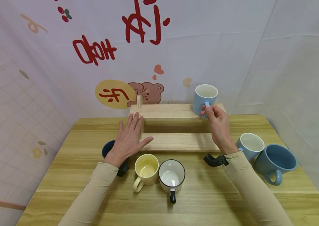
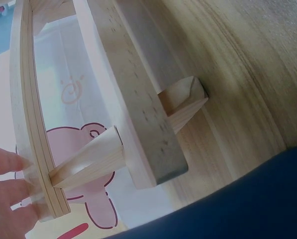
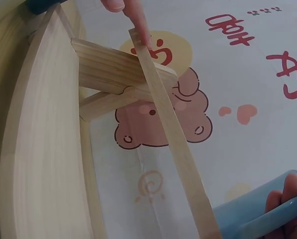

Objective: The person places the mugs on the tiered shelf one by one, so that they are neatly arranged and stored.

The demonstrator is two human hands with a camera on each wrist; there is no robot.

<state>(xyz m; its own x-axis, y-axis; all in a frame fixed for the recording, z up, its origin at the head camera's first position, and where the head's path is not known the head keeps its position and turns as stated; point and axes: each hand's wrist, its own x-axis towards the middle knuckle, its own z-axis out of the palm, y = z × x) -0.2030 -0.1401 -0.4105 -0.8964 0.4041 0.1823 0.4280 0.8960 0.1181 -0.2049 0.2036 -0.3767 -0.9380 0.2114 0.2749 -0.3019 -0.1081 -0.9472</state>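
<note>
A light blue mug (image 1: 198, 103) with a white inside stands upright at the right end of the wooden rack's upper shelf (image 1: 166, 111). My right hand (image 1: 220, 127) pinches its handle between thumb and fingers. In the right wrist view, fingers (image 3: 291, 186) curl at the handle of the mug (image 3: 252, 196). At the rack's left end, my left hand (image 1: 129, 139) lies with fingers extended and spread, fingertips at the upper shelf's edge. The left wrist view has those fingers (image 2: 11, 191) against the upper board (image 2: 36, 149).
The rack's lower shelf (image 1: 179, 142) sits in front. A yellow mug (image 1: 147, 171) and a black-rimmed white mug (image 1: 172, 175) stand before it. A dark blue mug (image 1: 107, 147) is partly behind my left wrist. Another light blue mug (image 1: 250, 144) and a larger blue mug (image 1: 278, 160) stand right.
</note>
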